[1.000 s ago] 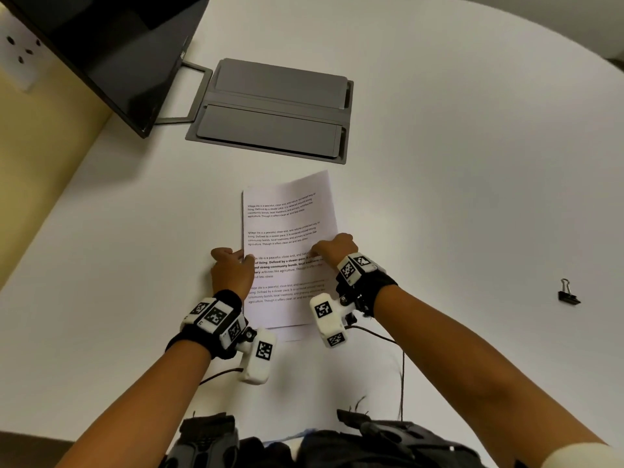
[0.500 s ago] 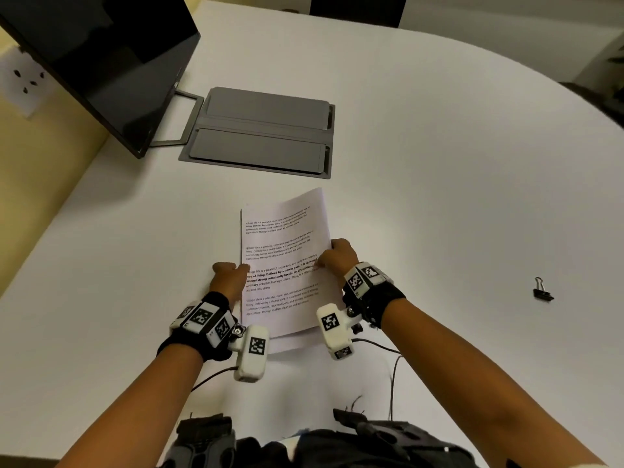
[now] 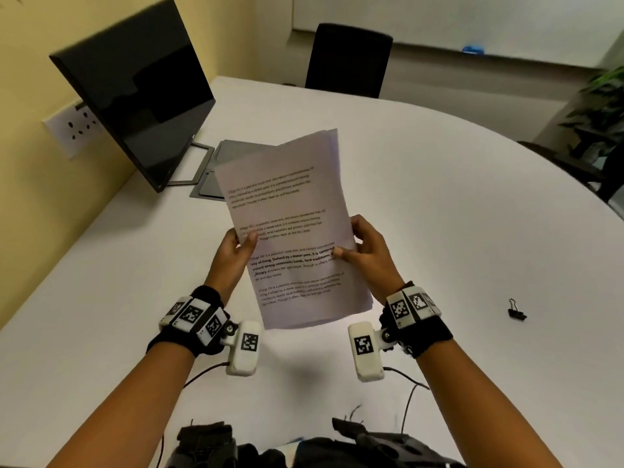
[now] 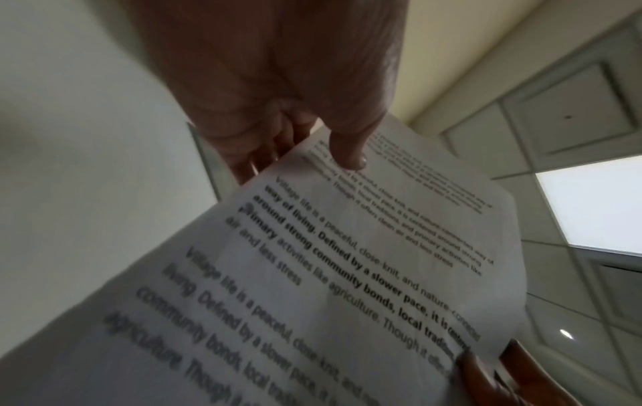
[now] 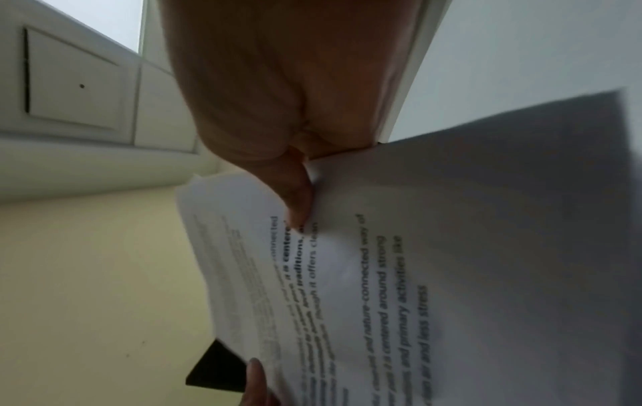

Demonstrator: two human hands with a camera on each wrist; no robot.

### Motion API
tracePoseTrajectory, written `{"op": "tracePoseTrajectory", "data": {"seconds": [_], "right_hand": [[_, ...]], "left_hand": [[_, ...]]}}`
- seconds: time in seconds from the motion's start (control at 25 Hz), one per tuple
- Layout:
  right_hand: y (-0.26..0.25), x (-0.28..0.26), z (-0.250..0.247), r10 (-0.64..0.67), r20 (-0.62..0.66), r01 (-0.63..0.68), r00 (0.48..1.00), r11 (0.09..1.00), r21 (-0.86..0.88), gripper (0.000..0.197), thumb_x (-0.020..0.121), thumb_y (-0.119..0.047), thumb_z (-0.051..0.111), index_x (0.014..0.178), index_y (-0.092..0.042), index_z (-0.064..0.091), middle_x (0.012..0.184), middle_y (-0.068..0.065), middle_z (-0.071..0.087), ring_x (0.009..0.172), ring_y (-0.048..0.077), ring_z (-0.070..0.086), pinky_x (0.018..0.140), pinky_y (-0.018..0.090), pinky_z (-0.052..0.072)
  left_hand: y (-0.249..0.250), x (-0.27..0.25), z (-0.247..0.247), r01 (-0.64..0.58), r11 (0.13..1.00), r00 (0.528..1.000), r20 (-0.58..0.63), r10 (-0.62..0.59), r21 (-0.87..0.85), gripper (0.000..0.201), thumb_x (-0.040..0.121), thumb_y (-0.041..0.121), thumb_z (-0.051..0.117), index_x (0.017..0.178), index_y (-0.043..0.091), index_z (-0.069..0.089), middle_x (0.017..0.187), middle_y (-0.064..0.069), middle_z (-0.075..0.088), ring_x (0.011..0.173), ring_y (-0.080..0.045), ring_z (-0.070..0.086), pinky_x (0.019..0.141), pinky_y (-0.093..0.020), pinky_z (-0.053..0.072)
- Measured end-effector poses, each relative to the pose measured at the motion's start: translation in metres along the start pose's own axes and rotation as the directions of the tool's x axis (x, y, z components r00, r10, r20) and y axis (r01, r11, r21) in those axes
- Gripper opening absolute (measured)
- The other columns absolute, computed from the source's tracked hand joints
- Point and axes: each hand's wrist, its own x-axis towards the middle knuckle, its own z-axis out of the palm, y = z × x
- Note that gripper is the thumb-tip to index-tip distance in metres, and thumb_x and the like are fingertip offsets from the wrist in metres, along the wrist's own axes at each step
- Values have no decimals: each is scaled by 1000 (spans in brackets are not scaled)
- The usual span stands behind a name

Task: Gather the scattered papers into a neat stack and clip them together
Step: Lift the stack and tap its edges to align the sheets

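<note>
With both wrists raised above the white table (image 3: 472, 251), the left hand (image 3: 233, 256) pinches the left edge of the paper stack (image 3: 297, 228), thumb on the printed face and fingers behind. Across from it, the right hand (image 3: 369, 255) grips the right edge the same way, thumb pressed near the bold lines. Between the two hands the stack is off the table, tilted up toward the person. Out to the right, well apart from the hands, a black binder clip (image 3: 516, 313) lies on the table. Further back, a dark monitor (image 3: 135, 113) stands at the left, and a black chair (image 3: 347, 59) sits at the far edge.
</note>
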Motion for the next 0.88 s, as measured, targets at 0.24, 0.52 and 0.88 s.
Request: {"op": "tracePoseTrajectory", "data": {"seconds": [0.24, 0.52, 0.88], "right_hand": [[-24, -32, -15, -127, -56, 133, 990, 983, 128, 27, 81, 14, 57, 94, -7, 46, 99, 10, 60, 89, 23, 62, 79, 46, 53], [-4, -51, -13, -93, -250, 136, 964, 978, 161, 37, 86, 1, 59, 121, -4, 47, 118, 14, 61, 105, 25, 61, 85, 36, 55], [20, -75, -4, 16, -303, 74, 953, 956, 284, 49, 82, -11, 67, 127, -10, 47, 124, 14, 61, 114, 27, 59, 94, 40, 52]], "left_hand": [[31, -20, 14, -120, 987, 989, 77, 128, -105, 56, 86, 48, 53, 131, 18, 37, 116, -1, 63, 97, -16, 67, 76, -30, 59], [40, -36, 31, -370, 928, 929, -13, 371, 53, 33, 86, 40, 52, 108, 16, 52, 96, 8, 64, 83, -4, 66, 68, -22, 56], [15, -61, 33, -300, 954, 950, 93, 298, 13, 53, 73, 55, 61, 112, 21, 48, 99, 10, 64, 83, 0, 66, 70, -23, 57]]}}
